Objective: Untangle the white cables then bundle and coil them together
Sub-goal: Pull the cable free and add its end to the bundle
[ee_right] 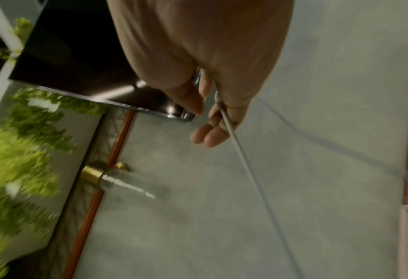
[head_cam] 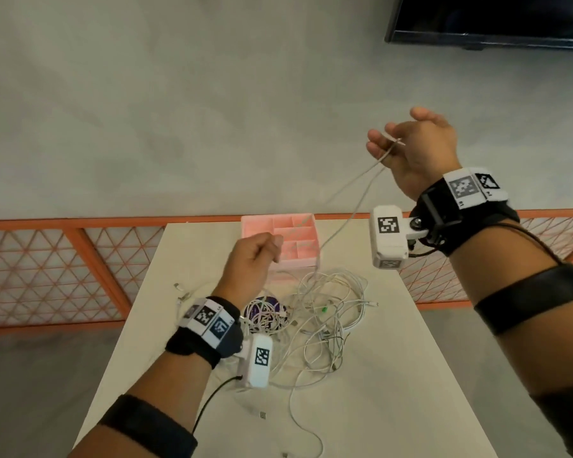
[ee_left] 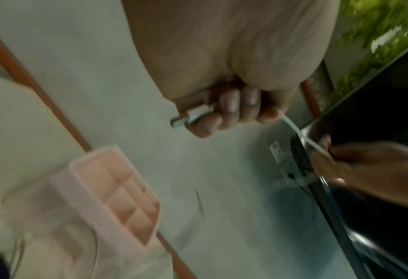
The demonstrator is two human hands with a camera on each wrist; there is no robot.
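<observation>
A tangle of white cables lies in the middle of the white table, partly over a purple object. My left hand hovers above the pile as a fist, its fingers curled round a white USB plug. From that fist one white cable runs up to my right hand, raised high at the right. The right hand pinches this cable, and two strands hang from it down to the pile.
A pink compartment tray stands at the table's far edge, behind my left hand. Loose plug ends lie near the table's front and left side. An orange lattice railing runs behind the table, and a black screen hangs at upper right.
</observation>
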